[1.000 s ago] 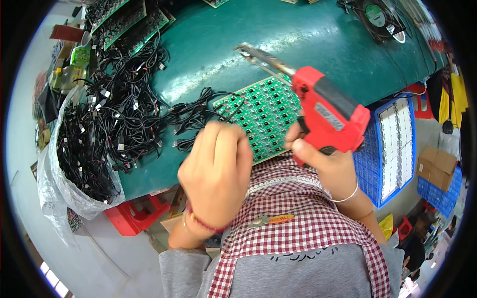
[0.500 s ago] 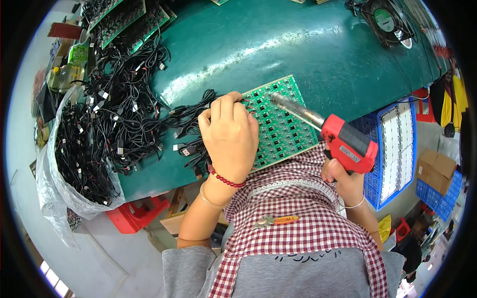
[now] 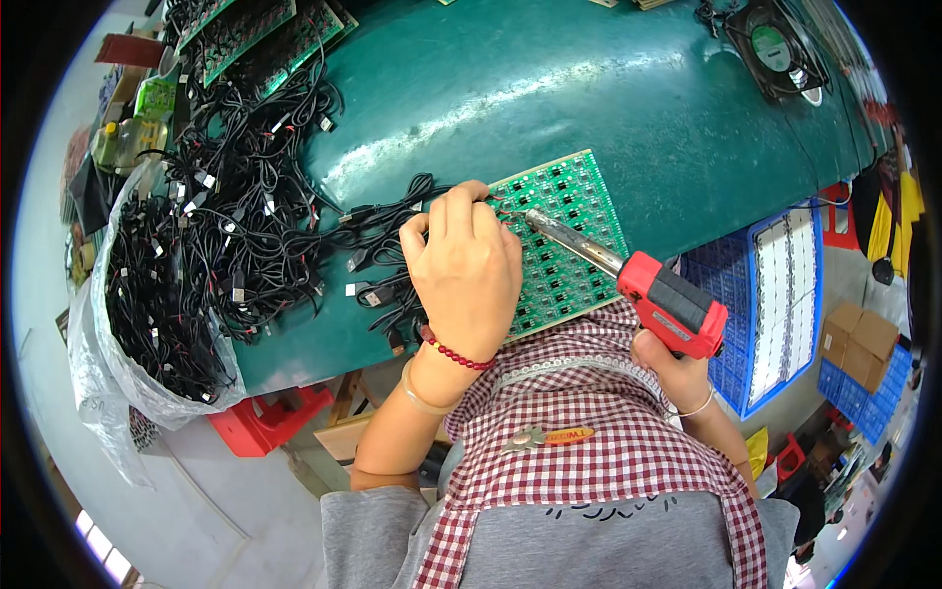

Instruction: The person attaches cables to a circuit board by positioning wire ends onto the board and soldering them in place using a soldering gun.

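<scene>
A green circuit board (image 3: 564,260) with rows of small black parts lies tilted at the table's near edge. My left hand (image 3: 463,265) is closed over its left edge, fingers bent around the wire end of a black USB cable (image 3: 388,211); the fingertips are partly hidden. Thin red wires show beside them on the board. In my right hand (image 3: 675,375) is a red and black pistol-shaped soldering gun (image 3: 675,302), gripped by its handle. Its metal tip reaches the board's upper left part, close to my left fingers and the wires.
Black USB cables heap up (image 3: 245,187) on the left, some in a clear plastic bag (image 3: 211,393). Wired boards (image 3: 250,44) stack at the far left. A fan (image 3: 775,49) stands far right on the green table (image 3: 677,128). A blue crate (image 3: 751,393) sits at right.
The soldering gun has moved left and slightly down, its tip now nearer my left fingers. The board and my left hand appear shifted slightly right in view.
</scene>
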Action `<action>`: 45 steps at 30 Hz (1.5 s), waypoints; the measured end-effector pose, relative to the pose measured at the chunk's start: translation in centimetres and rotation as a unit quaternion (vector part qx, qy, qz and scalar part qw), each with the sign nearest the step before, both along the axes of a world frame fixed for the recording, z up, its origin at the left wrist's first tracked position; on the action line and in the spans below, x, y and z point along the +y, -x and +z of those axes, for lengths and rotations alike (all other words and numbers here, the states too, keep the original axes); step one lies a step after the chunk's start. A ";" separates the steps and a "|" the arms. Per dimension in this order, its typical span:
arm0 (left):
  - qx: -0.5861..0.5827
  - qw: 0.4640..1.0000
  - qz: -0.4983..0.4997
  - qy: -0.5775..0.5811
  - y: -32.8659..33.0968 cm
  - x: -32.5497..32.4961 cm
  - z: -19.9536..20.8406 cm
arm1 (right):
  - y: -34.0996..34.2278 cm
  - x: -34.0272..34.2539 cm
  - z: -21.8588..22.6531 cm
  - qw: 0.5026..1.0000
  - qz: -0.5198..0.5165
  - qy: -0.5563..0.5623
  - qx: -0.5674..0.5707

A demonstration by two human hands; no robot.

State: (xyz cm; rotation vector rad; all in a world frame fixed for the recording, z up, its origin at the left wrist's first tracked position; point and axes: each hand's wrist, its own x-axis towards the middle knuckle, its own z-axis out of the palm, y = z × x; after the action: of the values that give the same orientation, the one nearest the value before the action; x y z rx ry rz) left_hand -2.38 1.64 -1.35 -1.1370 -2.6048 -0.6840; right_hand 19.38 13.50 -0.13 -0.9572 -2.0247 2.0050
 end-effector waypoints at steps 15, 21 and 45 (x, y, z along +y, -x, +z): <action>-0.007 1.000 -0.004 0.006 0.1 -0.1 0.2 | -1.7 0.2 -0.8 0.997 -0.049 0.057 -0.009; -0.006 1.000 0.000 0.014 0.0 0.0 0.5 | -1.6 0.1 -0.7 0.995 -0.070 0.072 -0.009; -0.012 0.999 -0.018 0.030 0.0 -0.3 0.7 | -0.7 -0.7 0.3 0.999 -0.001 0.010 -0.035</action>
State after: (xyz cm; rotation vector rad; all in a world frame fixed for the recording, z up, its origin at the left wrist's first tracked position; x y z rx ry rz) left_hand -2.39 1.37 -0.61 -1.2021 -2.6478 -0.6360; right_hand 20.04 12.77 0.22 -1.0484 -2.0416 2.0227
